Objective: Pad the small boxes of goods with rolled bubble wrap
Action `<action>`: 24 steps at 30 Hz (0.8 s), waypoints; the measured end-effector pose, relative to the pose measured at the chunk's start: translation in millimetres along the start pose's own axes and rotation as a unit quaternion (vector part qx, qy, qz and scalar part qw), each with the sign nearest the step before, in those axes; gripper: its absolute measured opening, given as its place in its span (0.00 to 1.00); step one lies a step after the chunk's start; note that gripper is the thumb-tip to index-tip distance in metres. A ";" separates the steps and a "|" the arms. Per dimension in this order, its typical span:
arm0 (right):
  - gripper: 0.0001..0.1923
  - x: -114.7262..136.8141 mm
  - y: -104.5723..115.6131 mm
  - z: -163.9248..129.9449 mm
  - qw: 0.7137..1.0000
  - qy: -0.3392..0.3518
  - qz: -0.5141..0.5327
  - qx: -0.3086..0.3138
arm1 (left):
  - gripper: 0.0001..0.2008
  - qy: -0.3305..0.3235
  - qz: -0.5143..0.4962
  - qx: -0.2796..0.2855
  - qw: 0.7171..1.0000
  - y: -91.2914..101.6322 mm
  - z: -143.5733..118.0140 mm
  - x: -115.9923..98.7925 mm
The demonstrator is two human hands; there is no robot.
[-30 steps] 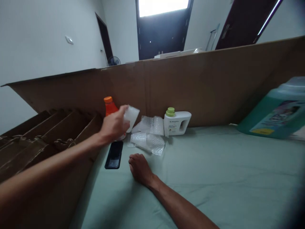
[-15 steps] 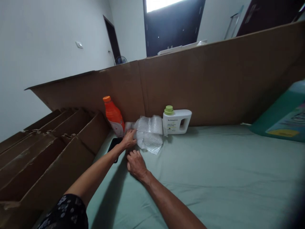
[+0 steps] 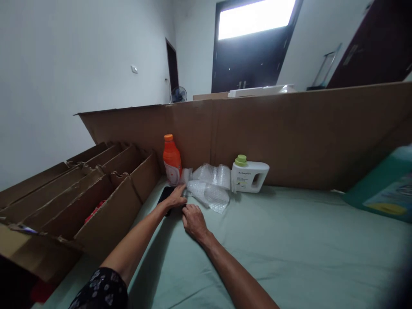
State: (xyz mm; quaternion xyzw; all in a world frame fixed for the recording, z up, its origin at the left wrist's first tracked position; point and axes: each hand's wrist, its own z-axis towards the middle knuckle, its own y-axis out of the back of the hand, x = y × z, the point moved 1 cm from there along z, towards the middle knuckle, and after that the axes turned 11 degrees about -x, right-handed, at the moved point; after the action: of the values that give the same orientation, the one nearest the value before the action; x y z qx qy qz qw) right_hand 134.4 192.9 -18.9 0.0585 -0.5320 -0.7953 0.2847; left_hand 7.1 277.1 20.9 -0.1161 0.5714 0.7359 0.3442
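My left hand (image 3: 176, 197) reaches in over a black phone (image 3: 165, 195), fingers stretched toward the left end of some clear bubble wrap (image 3: 210, 189). Its index finger and thumb are apart; whether the fingertips touch the wrap I cannot tell. Close beside it, my right hand (image 3: 195, 222) rests on the green sheet (image 3: 283, 249) with its fingers curled in. A small dark spot shows at those fingertips, too small to name. Behind the phone stands an orange bottle (image 3: 172, 161). A white jug with a green cap (image 3: 251, 176) stands at the wrap's right end.
A divided cardboard box (image 3: 106, 210) is on the left, with something red in one compartment. A tall cardboard wall (image 3: 289, 137) runs along the back. At the far right sits a large container of green liquid (image 3: 383, 184). Beyond the wall are a fan (image 3: 178, 94) and dark doors.
The camera has tilted up and turned left, showing more of the box. My left hand has drawn back slightly from the bubble wrap. The wrap's near part lies differently.
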 end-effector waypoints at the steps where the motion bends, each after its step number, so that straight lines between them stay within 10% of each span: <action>1: 0.06 1.2 0.2 0.3 1.000 -0.002 -0.008 0.005 | 0.19 0.001 0.006 -0.005 1.000 1.0 -1.1 -2.6; 14: 0.15 20.4 39.0 5.7 0.990 0.042 -0.022 0.135 | 0.29 0.061 0.090 0.068 0.992 39.0 -208.9 -36.6; 20: 0.12 35.4 66.5 -59.9 0.988 0.064 -0.008 0.141 | 0.31 0.055 0.100 0.093 0.989 49.6 -265.4 -44.4; 24: 0.22 47.7 54.4 -38.8 0.991 0.047 -0.017 0.121 | 0.35 0.032 0.102 0.097 0.989 47.9 -285.6 -46.6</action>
State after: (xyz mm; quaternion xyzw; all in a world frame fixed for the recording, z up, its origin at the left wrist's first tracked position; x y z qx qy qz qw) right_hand 131.4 122.0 22.4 0.1387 -0.6096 -0.7259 0.2867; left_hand -52.7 -8.6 -7.8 -0.0468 0.6599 0.7042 0.2579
